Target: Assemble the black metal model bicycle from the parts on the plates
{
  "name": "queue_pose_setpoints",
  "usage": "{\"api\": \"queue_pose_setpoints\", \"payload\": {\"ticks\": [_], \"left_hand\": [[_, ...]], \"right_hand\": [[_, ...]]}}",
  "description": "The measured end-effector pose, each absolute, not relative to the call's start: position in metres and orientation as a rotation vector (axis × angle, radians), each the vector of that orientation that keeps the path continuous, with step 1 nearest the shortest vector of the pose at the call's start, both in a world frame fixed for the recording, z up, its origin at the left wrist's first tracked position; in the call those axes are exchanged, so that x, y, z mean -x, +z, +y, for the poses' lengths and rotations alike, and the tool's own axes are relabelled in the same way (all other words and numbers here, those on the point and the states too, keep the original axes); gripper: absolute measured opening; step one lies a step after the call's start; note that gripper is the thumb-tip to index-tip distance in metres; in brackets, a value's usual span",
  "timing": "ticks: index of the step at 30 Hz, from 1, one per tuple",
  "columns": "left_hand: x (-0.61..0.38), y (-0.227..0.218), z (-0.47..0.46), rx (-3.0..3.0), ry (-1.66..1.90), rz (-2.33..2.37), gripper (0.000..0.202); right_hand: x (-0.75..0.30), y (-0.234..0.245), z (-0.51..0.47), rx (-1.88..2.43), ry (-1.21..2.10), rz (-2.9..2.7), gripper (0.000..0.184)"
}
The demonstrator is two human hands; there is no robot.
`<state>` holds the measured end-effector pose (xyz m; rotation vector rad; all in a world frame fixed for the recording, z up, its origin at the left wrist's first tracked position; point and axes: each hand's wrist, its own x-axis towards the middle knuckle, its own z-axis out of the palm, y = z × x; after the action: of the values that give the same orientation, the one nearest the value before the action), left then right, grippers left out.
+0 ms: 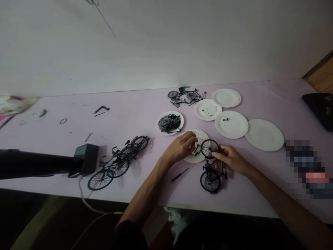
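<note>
A small black model bicycle [211, 180] is gripped in my right hand [232, 159], whose thumb presses against the spoked front wheel. The bicycle's rear wheel is toward the table's front edge. Over a ribbed white paper plate [196, 160] is my left hand [182, 146], its fingers bent together in a pinch beside the front wheel. Whatever lies between those fingertips is too small or hidden to make out. Thin dark parts show on that plate. A small screwdriver [180, 174] lies on the table just below my left hand.
Assembled model bicycles [118, 166] stand at left, near a black boxy device [88, 158] with a cable. A plate of black parts [158, 127], loose bicycle frames [186, 96] and several white plates [265, 135] sit farther back. A blurred patch [308, 170] is at right.
</note>
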<state>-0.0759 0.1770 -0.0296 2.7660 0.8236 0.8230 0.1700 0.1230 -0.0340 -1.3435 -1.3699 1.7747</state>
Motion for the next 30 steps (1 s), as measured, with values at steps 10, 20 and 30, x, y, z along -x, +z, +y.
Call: {"api": "queue_pose_setpoints", "payload": {"ticks": [10,20,30], "left_hand": [[0.075,-0.031,0.177,-2.821,0.862,0.849,0.013],[0.063,-0.047,0.177,-2.941,0.636,0.816,0.033],[0.057,-0.046,0.183,-2.899,0.553,0.830,0.040]], "right_hand": [[-0.168,-0.038,0.121,1.255,1.724,-1.162,0.030],[-0.171,-0.035,0.124,1.163,1.788,-1.082,0.028],[-0.173,-0.040,0.125,1.141,1.811,-1.079,0.026]]}}
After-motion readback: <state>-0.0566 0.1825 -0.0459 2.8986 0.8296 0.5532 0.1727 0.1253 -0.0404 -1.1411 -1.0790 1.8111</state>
